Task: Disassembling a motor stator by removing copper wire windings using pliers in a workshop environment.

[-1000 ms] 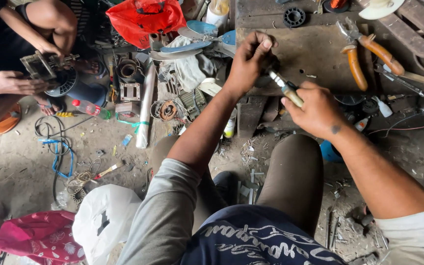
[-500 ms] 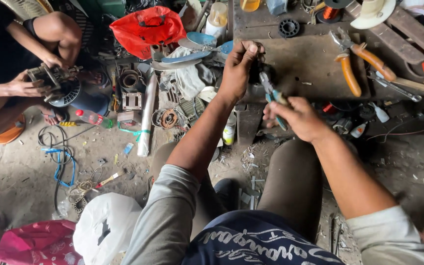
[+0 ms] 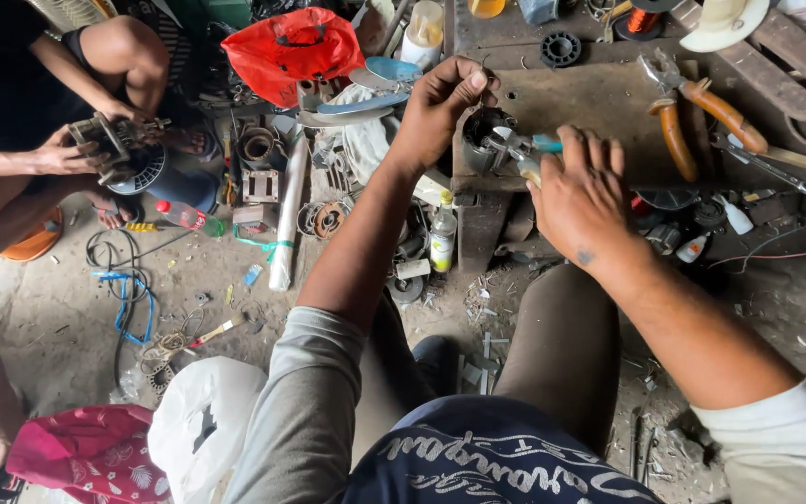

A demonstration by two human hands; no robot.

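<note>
— Left hand [image 3: 440, 107]?
— Raised over the worn wooden bench [image 3: 590, 103], fingers [image 3: 473, 82] pinched shut on the rim of a small dark round metal motor housing [image 3: 479, 149]. Housing at the bench's front left edge.
— Right hand [image 3: 580, 201]?
— Just right of the housing, fingers curled closed around small pliers with light blue and yellow handles [image 3: 524, 149], metal tip at the housing's opening.
— Around?
— Large orange-handled pliers [image 3: 692, 117] lying farther right on the bench. Small clear plastic bottle [image 3: 441, 233] upright on the floor below the bench edge. Red plastic bag [image 3: 296, 47] up left. Another person's hands [image 3: 62, 154] on a grey fan motor [image 3: 128, 159], well apart at far left.
</note>
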